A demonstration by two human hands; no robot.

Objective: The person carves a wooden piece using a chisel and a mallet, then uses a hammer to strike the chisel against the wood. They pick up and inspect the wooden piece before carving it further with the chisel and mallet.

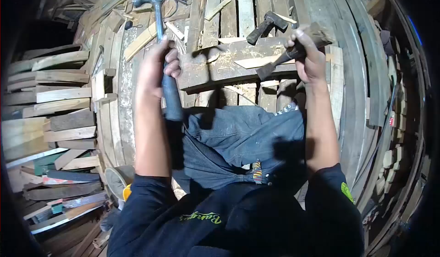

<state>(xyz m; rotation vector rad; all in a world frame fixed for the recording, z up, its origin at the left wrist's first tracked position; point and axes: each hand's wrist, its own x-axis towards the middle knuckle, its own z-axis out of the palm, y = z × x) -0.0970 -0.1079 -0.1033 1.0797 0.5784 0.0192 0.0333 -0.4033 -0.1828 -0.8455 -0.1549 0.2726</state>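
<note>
Left grip: your left grip [158,69] is closed tight around the blue handle of the claw hammer [159,25], about halfway along it.
Claw hammer: the shaft runs away from you. Its head is over the far left part of the plank floor [353,73], and the butt end points back toward your lap. How high the head stands off the planks cannot be told.
Right grip: your right grip [308,57] is wrapped fully around a dark tool [280,61], with the fingers curled over its upper end.
Dark tool: it slants down and to the left from your fist. Its tip rests on the right end of the wooden block [215,69].
Wooden block: dark and weathered, it lies crosswise on the plank floor just past your knees, between your two grips.
Pale sliver: a pale sliver [252,62] of wood lies on the block's top face, just beside the tool's tip.
Second hammer: a second hammer [267,25] lies loose on the planks beyond the block, toward the far edge and well apart from both grips.
Lap: your jeans [243,138] fill the near edge of the floor, below the block.
Left side: stacked boards [55,96] are piled along the left edge of the plank floor.
</note>
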